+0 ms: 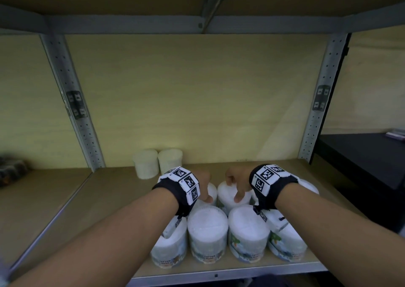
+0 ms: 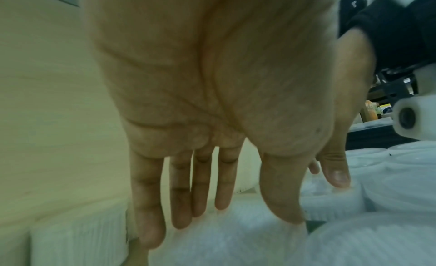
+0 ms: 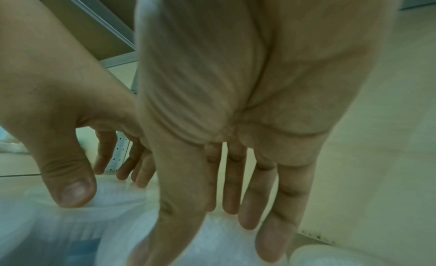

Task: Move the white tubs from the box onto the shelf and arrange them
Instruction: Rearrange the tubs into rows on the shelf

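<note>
On the wooden shelf (image 1: 114,199), near its front metal lip, stand the white tubs (image 1: 207,232): a front row of four side by side, touching or nearly so, with more tubs close behind them. Two smaller, frosted-looking tubs (image 1: 157,163) sit apart at the back by the pale back panel (image 1: 197,94). Wide bare board lies to the left of the cluster and behind it; on the right the tubs reach close to the perforated metal upright (image 1: 317,102). The tubs are squat cylinders with cloudy, translucent walls, flat lids and printed labels low on the front. The left hand (image 1: 202,185) reaches down over a second-row tub, fingers (image 2: 200,186) straight and loosely spread, tips at its lid, gripping nothing. The right hand (image 1: 237,183) lies over the neighbouring tub the same way, fingers (image 3: 257,195) extended and relaxed, thumb on the lid, not closed round anything. Both wrists carry black bands (image 1: 184,188) with square printed markers.
</note>
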